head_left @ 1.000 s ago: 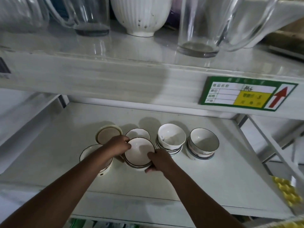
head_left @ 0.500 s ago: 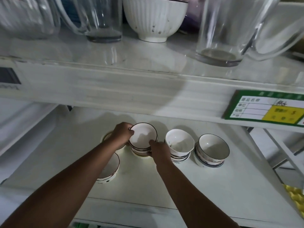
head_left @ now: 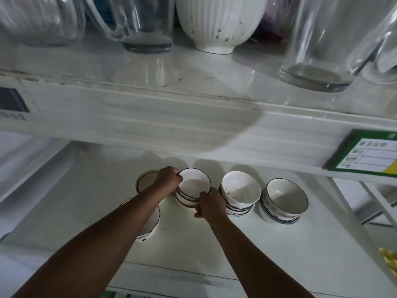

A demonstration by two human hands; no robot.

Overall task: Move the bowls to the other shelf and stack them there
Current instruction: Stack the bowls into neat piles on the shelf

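Two bare forearms, no sleeves, left hand (head_left: 168, 179) and right hand (head_left: 211, 204) ungloved, ringless.

dim greenish light, big round shadow across the upper shelf edge (head_left: 193, 130), glare on the glass jugs (head_left: 318, 39), wide-angle bowing and softness at the edges

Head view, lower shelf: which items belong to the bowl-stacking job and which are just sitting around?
Job:
- black-rimmed bowl stack, held by left hand and right hand
- middle bowl stack
- right bowl stack
- near bowl
- tan-rimmed bowl

Lying about:
- ribbed white bowl
- glass pitchers
- green shelf label
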